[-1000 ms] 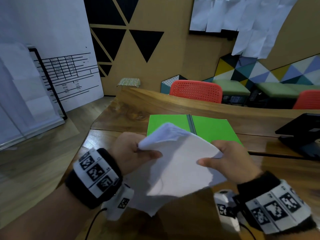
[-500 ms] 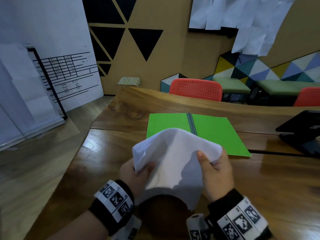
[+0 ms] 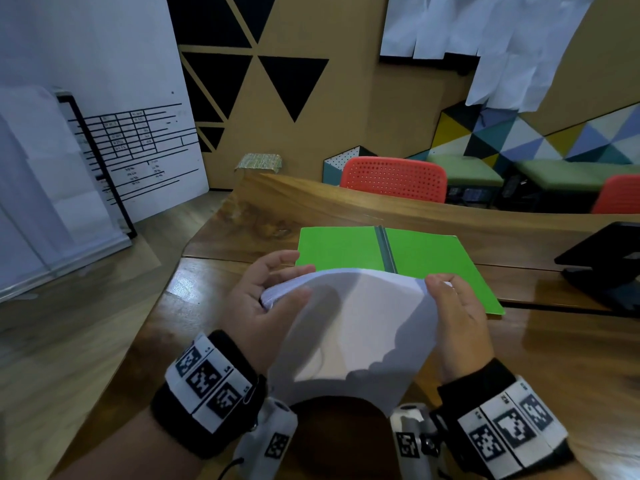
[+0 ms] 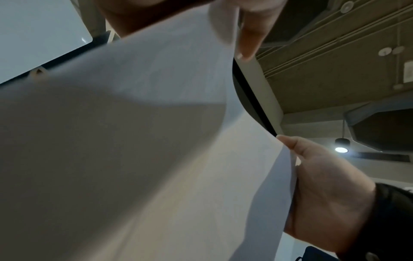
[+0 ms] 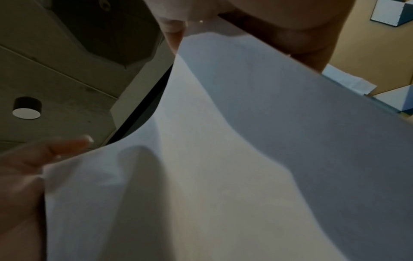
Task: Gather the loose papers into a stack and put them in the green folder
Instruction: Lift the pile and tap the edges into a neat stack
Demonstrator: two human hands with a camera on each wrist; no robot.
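A stack of white papers (image 3: 360, 327) arches upward between both hands, just above the wooden table (image 3: 554, 358). My left hand (image 3: 273, 299) grips its left edge, thumb on top and fingers curled behind. My right hand (image 3: 453, 306) holds the right edge with the thumb over the sheets. The green folder (image 3: 415, 254) lies open and flat on the table just beyond the papers, its grey spine running down the middle. Both wrist views are filled by the underside of the papers (image 4: 156, 141) (image 5: 245, 159), with the opposite hand at the far edge.
A black laptop stand (image 3: 609, 268) sits at the table's right edge. Red chairs (image 3: 394, 178) stand behind the table. A whiteboard (image 3: 104, 133) leans on the floor to the left. More sheets hang on the back wall.
The papers have dropped lower and bowed upward between my hands. Both hands have moved forward toward the folder and spread to the stack's side edges.
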